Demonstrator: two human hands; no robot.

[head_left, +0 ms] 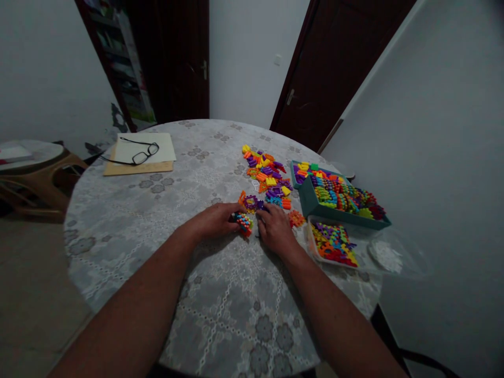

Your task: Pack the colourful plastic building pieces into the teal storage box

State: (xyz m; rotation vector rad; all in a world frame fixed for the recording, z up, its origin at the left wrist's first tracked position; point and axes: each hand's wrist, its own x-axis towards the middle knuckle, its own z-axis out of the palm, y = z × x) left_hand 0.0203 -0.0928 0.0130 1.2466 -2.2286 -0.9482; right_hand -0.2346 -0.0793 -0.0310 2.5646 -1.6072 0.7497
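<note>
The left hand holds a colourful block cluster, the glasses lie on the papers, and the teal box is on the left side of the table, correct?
No. The head view shows the teal box on the right side of the table, not the left. The left hand does hold the block cluster, and the glasses lie on the papers.

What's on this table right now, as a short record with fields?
Left hand: grips a multicoloured block cluster
Right hand: beside the cluster, fingers curled
Loose pieces: piled beyond the hands
Teal box: full of pieces, right side
Clear tray: pieces inside, near the box
Glasses: on papers, far left
</note>
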